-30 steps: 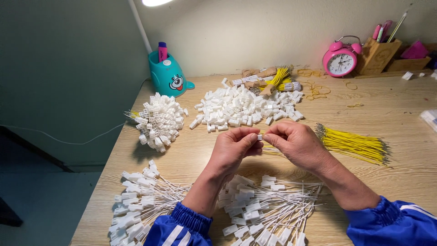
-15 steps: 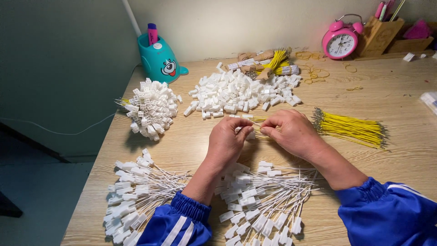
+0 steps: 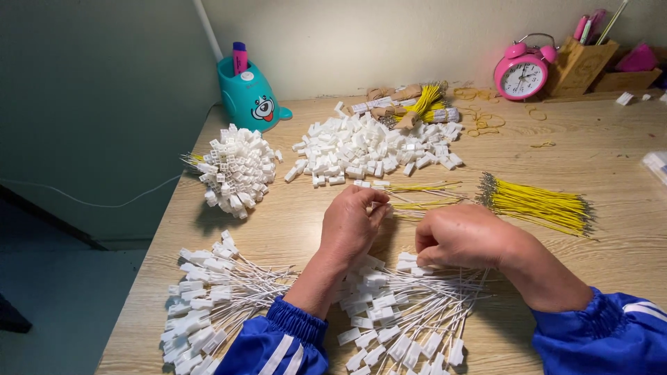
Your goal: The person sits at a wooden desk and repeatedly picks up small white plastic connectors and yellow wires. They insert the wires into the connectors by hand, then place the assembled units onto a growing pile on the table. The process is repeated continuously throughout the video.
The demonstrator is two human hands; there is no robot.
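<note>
Looking down on the wooden table (image 3: 611,160), I am seeing both of my hands working near its middle. The biggest heap is the loose white connectors (image 3: 372,149) lying at the far side, with a rounder bundle (image 3: 233,167) of them to its left. Nearer me, two fans of finished white leads are spreading out: one (image 3: 208,305) at the left edge, one (image 3: 410,312) under my wrists. The yellow wires (image 3: 538,205) are lying to the right, long axis running left to right, just past my right hand.

My left hand (image 3: 351,226) is curling shut, its fingertips pinching something small at the loose yellow strands (image 3: 420,196); I cannot tell exactly what it is gripping. My right hand (image 3: 462,236) is closing into a loose fist, knuckles up, its fingertips pressing down at the top of the near fan, and what it holds is hidden.

The loose strands are lying just beyond both hands, pointing left to right, touching the left fingertips, so the left hand is the nearer one.

At the back a teal pen cup (image 3: 250,97) and a pink clock (image 3: 522,73) are standing.
</note>
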